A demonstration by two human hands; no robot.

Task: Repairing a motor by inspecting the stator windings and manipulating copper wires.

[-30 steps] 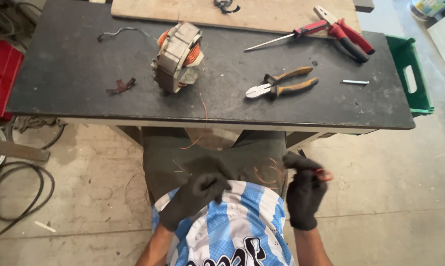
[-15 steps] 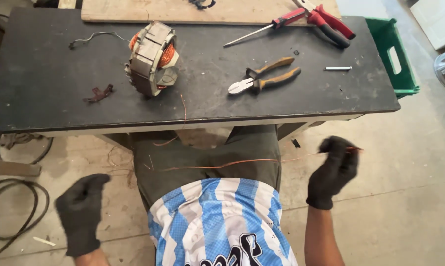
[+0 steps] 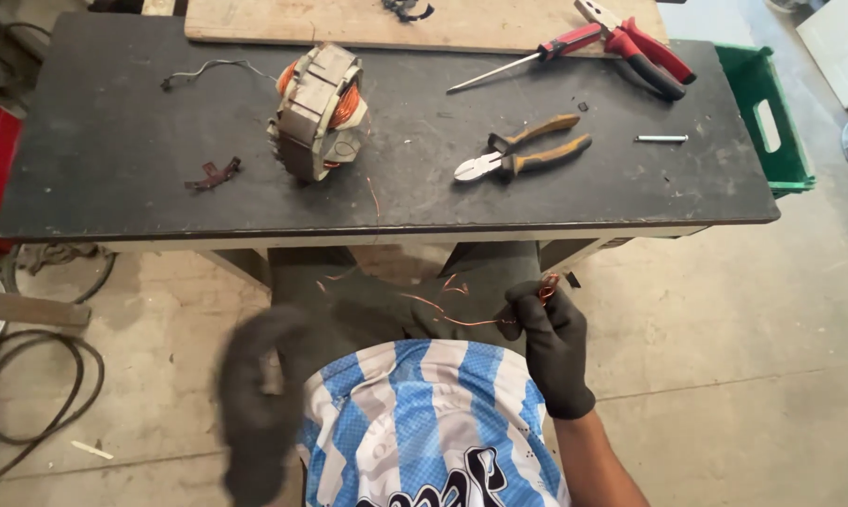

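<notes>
Nearest to us, below the table (image 3: 114,122) edge, are both gloved hands, over the lap and the blue-and-white striped shirt (image 3: 424,413). Our right hand (image 3: 548,340) is closed around a small bundle of copper wire (image 3: 462,314); thin loops of it poke out above the fingers, and a loose strand runs leftward from the fist across the lap, with a few more curls lying on the dark trousers just under the table edge. Our left hand (image 3: 260,394) is a motion-blurred smear low on the left side of the shirt, well apart from the wire; we cannot tell whether it is spread or curled, or whether it holds anything.

On the table, the stator (image 3: 316,111) stands left of centre, its copper windings showing at the top and side, and a single strand trails from it toward the near edge. Left of the stator lies a small dark red scrap (image 3: 213,174), and farther left and back a grey bent lead (image 3: 208,68). Right of the stator lie the yellow-handled cutters (image 3: 523,155), jaws pointing left. Farther right rests a small metal pin (image 3: 661,138). Behind the cutters, toward the far edge, are a red-handled screwdriver (image 3: 527,58) and red-handled pliers (image 3: 635,47), partly on a wooden board (image 3: 302,23). A green crate (image 3: 767,122) sits off the table's right end.
</notes>
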